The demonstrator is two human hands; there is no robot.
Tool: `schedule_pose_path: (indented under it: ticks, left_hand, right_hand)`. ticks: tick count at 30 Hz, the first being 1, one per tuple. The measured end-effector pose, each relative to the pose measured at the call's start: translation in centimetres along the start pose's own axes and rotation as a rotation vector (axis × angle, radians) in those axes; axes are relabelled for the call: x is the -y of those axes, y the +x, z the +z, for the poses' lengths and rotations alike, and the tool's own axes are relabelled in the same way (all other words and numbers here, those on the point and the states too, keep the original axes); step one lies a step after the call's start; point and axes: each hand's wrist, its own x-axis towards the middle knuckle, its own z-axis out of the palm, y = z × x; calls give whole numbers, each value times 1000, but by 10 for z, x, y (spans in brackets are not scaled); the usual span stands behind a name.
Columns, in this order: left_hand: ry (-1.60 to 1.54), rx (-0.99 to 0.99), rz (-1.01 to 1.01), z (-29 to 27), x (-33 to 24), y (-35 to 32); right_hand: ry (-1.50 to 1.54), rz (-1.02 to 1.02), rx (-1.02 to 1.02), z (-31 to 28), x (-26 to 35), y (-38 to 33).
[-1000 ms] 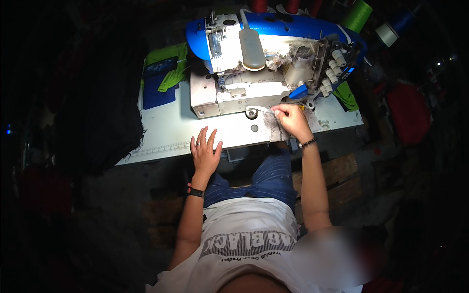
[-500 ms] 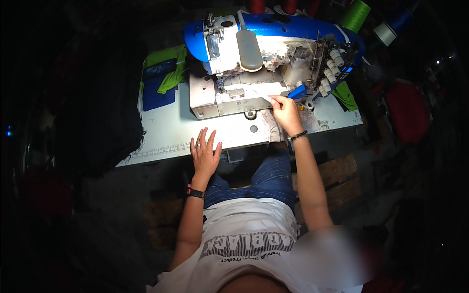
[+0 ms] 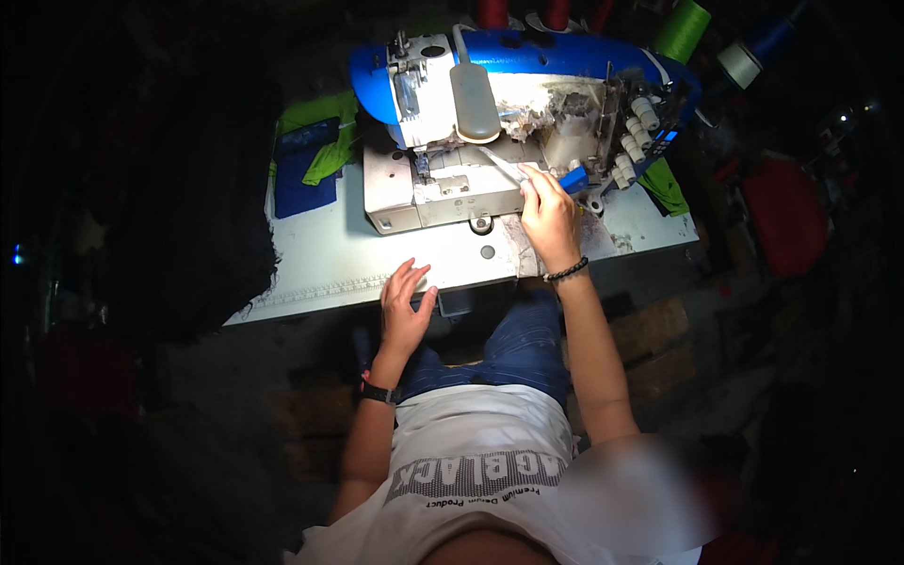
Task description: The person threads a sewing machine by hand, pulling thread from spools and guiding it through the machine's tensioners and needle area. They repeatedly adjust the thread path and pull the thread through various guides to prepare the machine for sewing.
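My right hand point(image 3: 551, 221) is closed on a slim, pale metal tool that looks like tweezers point(image 3: 506, 167). The tool's tip points up and left, over the bed of a blue and white sewing machine point(image 3: 556, 56), below its grey lamp point(image 3: 477, 104). Near the front edge of the white table point(image 3: 330, 254), my left hand point(image 3: 405, 306) holds nothing, its fingers bent a little and apart. The needle area at the machine's left end is small and partly hidden by its parts.
Green and dark blue cloth point(image 3: 306, 179) lies left of the machine. Dark fabric point(image 3: 198, 207) is heaped at the table's left side. Thread cones, among them a green cone point(image 3: 682, 30), stand behind the machine. A printed ruler strip point(image 3: 320, 290) runs along the front edge.
My right hand and the tweezers have shifted up and slightly left over the machine bed. My left hand has slid right and back toward me, its fingers less spread.
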Motion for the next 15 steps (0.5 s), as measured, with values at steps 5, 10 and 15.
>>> schedule_pose_path:
  ticks: [5,10,15]
  left_hand:
    - [-551,29,-142,-10,-29,3]
    - [-903,232,-438,0,-37,0]
    - [-1184,189,-416,2,-44,-10]
  right_hand:
    - [182,65,-176,2,27,-61]
    - [452,481,279,11,49,-127]
    - [479,220,286,19,81,-143]
